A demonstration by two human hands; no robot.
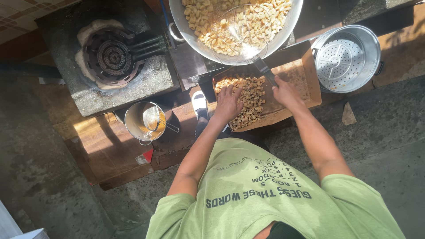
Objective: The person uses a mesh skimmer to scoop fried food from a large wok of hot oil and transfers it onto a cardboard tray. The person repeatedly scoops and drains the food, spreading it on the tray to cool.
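Left hand (228,104) spread flat on fried pieces (248,99), gripping nothing; right hand (287,93) closed around wire skimmer (241,28) handle, frame centre.

Hard, warm sunlight enters from the right and falls across the wooden boards (102,146), the cardboard box (305,75) and the steel steamer pot (347,57), which shows glare on its rim. The burner (113,57) and the concrete floor (48,177) lie in deep shade. Shadows are sharp-edged. Focus is crisp throughout; wide-angle distortion bends the frame edges.
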